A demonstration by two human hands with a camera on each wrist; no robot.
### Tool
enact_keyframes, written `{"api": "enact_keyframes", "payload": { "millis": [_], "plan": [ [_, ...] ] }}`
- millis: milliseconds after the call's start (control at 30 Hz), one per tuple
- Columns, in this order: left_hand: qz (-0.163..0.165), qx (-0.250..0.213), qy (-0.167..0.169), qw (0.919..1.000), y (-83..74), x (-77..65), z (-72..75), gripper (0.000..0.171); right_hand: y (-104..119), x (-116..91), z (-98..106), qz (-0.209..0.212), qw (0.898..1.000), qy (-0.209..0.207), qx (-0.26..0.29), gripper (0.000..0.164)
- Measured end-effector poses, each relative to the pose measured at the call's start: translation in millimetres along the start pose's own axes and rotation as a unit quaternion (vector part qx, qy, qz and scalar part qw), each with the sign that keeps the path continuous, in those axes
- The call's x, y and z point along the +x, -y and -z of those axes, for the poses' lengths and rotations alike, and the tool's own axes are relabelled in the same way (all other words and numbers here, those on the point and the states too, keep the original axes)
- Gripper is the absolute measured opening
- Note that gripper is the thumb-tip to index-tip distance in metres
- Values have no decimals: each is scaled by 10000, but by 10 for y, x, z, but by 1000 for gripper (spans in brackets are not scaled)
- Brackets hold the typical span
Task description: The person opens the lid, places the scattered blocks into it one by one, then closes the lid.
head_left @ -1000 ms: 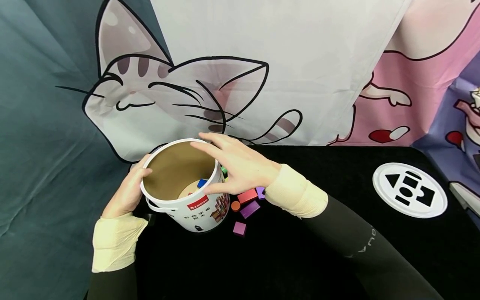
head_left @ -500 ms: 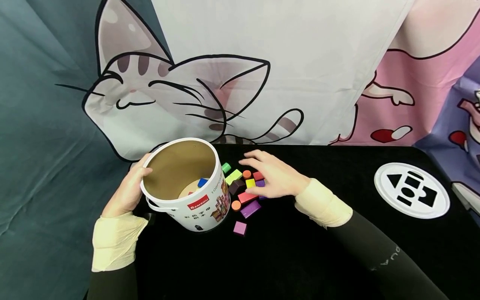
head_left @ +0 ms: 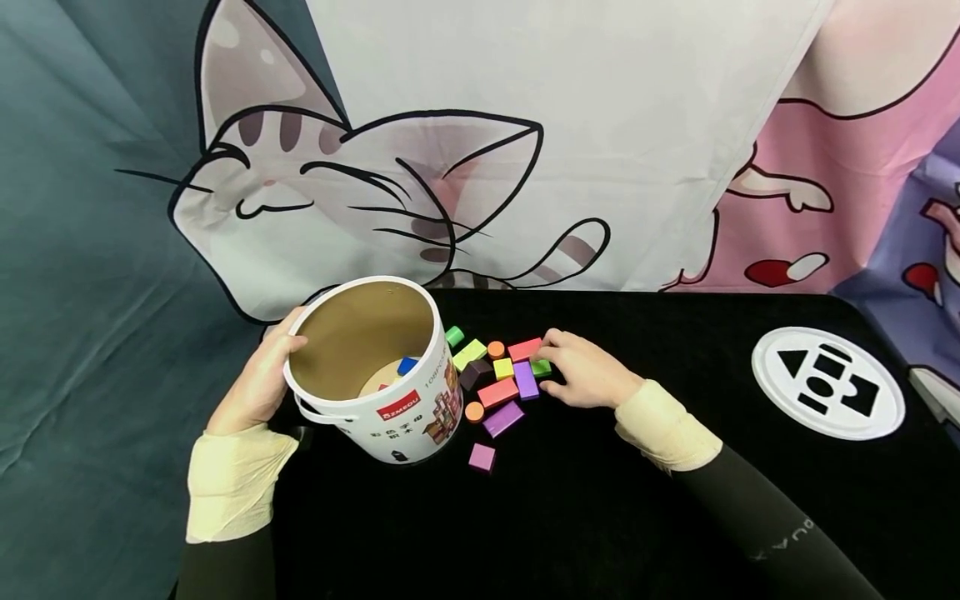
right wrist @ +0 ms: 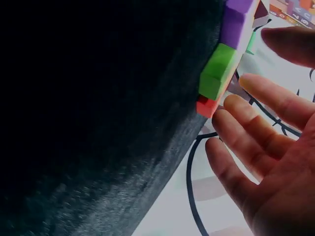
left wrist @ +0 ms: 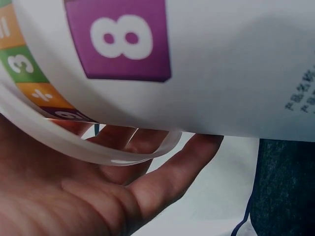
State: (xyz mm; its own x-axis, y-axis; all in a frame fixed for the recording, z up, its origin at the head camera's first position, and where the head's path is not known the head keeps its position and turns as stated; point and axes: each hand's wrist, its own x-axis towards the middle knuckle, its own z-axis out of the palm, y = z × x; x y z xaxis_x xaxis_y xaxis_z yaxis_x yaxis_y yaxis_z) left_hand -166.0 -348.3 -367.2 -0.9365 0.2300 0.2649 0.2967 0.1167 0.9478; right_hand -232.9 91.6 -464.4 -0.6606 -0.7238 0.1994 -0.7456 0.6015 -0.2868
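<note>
Cat-print backdrop (head_left: 637, 167), bucket (head_left: 401, 425) beside blocks (head_left: 498, 393), lid (head_left: 831, 402) well apart

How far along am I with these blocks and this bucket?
Done, it seems: the round white lid with dark shapes lies off the white cylindrical bucket, which holds a blue block. In hand: your left hand grips the bucket; your right hand is at a rectangular green block, contact unclear. Left, if you're packing up: the loose multicoloured blocks beside the bucket, then the lid.
</note>
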Motion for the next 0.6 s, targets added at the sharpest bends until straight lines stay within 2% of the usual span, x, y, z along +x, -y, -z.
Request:
{"api": "enact_keyframes", "payload": {
  "millis": [100, 233, 400, 600],
  "plan": [
    [-16, 21, -7, 10000, -3, 0, -6, 48, -16, -29, -51, -9, 10000, 21, -26, 37],
    [20, 32, 52, 10000, -3, 7, -17, 50, -4, -63, -104, -246, 9997, 78, 53, 39],
    [38, -5, 14, 10000, 3, 2, -16, 50, 27, -71, -141, -443, 9990, -26, 73, 33],
    [1, -6, -14, 10000, -2, -6, -5, 48, 97, -74, -118, -462, 9988, 64, -160, 29]
  ]
}}
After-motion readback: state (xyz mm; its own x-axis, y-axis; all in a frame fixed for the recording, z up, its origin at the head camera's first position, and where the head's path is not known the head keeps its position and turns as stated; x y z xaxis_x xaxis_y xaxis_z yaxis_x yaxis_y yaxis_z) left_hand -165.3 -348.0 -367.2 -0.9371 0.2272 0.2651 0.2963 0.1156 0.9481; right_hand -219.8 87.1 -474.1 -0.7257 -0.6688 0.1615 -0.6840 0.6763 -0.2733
